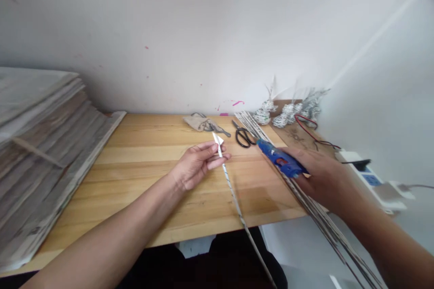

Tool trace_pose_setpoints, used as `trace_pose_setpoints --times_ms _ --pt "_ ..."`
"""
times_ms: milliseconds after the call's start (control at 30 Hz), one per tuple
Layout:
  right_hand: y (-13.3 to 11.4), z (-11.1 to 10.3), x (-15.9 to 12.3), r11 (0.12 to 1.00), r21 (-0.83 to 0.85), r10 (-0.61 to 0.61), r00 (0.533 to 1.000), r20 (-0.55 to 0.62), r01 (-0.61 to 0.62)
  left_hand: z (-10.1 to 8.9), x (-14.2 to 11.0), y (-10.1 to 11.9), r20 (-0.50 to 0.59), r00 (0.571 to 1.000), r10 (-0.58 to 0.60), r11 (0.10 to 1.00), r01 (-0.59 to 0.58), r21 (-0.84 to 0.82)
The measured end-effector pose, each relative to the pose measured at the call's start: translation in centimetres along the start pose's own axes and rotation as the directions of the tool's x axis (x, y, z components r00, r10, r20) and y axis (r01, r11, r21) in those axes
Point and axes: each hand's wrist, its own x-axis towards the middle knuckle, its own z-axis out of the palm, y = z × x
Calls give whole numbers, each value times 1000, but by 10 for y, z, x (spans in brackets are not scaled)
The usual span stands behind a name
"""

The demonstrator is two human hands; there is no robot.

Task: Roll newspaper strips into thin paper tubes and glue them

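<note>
Between the thumb and fingers of my left hand [200, 162] is the upper end of a thin rolled paper stick [232, 192]. A white pointed flap of paper stands out at its tip, and its lower part hangs past the table's front edge. My right hand [317, 174] is closed around a blue glue gun [280, 158], its nozzle pointing left and away from me. The gun is above a bundle of paper sticks [315, 210], apart from the stick in my left hand. Black-handled scissors [244, 137] lie just beyond the nozzle.
A tall stack of newspapers [44, 144] fills the left of the wooden table [142, 176]. A greyish cloth [201, 123] lies at the back. Woven paper figures [288, 114] stand back right, near a red cable [307, 120] and a white power strip [368, 180].
</note>
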Motion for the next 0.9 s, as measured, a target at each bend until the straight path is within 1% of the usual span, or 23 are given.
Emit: trace_pose_setpoints --times_ms 100,167,233,333,467,600,700,800,867,900 --pt "33 11 -22 973 -193 141 987 70 -126 -1 0 0 -3 1000 -3 1000 3 6" --pt "55 20 -36 934 -297 243 962 125 -197 -2 0 1 -4 1000 -14 1000 14 10" --pt "73 28 -47 886 -389 322 939 123 -253 -2 0 1 -11 1000 -22 1000 22 16" --pt "89 37 -56 837 -463 368 926 87 -290 -1 0 2 -25 999 -22 1000 23 19" --pt "92 46 -55 837 -458 385 917 102 -301 1 0 3 -44 999 -17 999 19 33" --pt "87 56 -49 819 -461 442 888 125 -343 1 -1 4 -38 999 -20 999 22 43" --pt "87 60 -45 836 -431 439 885 156 -339 0 -1 4 -33 999 -19 999 20 45" --pt "83 56 -39 826 -434 458 877 147 -359 -1 0 3 -24 1000 -14 999 15 31" --pt "72 47 -29 814 -424 474 876 90 -398 -2 0 3 -12 1000 -11 1000 11 18" --pt "61 41 -21 827 -388 460 886 54 -406 -2 1 4 -4 1000 -7 1000 7 11"
